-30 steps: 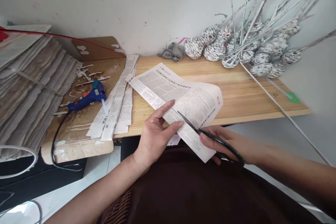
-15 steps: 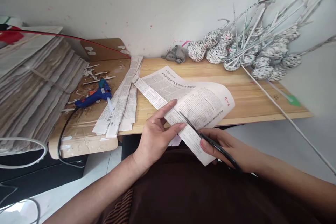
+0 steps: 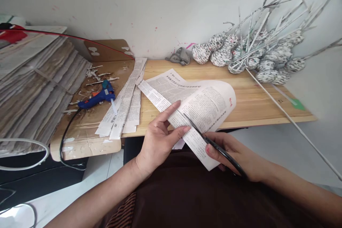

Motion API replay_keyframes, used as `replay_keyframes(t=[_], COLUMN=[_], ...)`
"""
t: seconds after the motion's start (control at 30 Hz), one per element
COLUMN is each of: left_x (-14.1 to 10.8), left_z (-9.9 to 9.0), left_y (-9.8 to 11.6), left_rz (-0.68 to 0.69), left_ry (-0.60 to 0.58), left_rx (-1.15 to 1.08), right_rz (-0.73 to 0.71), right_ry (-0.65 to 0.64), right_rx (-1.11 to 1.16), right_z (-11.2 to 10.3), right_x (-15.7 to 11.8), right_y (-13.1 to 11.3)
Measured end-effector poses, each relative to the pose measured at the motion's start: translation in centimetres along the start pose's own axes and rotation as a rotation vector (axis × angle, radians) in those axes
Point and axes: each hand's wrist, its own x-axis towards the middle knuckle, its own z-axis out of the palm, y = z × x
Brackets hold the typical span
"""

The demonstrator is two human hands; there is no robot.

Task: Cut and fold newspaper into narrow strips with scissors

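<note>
A sheet of printed newspaper (image 3: 205, 105) lies partly on the wooden table and reaches over its front edge, its right side curled up. My left hand (image 3: 160, 135) pinches the sheet between thumb and fingers, near the blade tips. In my right hand (image 3: 229, 153) are black scissors (image 3: 223, 152), their blades along a slit in the paper. A long strip (image 3: 197, 146) hangs on the near side of that slit. Left of the sheet, several cut newspaper strips (image 3: 125, 110) lie fanned out over the table and cardboard.
A blue glue gun (image 3: 97, 99) rests on cardboard (image 3: 88, 149) among paper scraps. Stacked newspapers (image 3: 40, 92) stand at the left. Woven paper balls (image 3: 221, 55) with long sticks sit at the back right of the table (image 3: 251, 112), beside a grey cloth (image 3: 181, 56).
The view has shifted slightly. Both hands keep their grips, and the scissors look almost unchanged on the paper. The sheet's curled right side has moved a little to the left.
</note>
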Motion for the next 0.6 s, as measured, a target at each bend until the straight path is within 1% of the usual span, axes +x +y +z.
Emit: replay_keyframes(t=[0.33,0.5,0.6], left_x=[0.1,0.7,1.5], left_z=[0.1,-0.2,-0.9], left_y=[0.1,0.0,0.1], left_rz=[0.027,0.068,0.040], left_ry=[0.014,0.000,0.042], left_rx=[0.014,0.005,-0.069], right_rz=[0.021,0.016,0.026], right_ry=[0.033,0.073,0.097], right_rx=[0.075,0.037,-0.016], right_z=[0.4,0.0,-0.3], right_x=[0.1,0.2,0.2], right_y=[-0.4,-0.2,0.0])
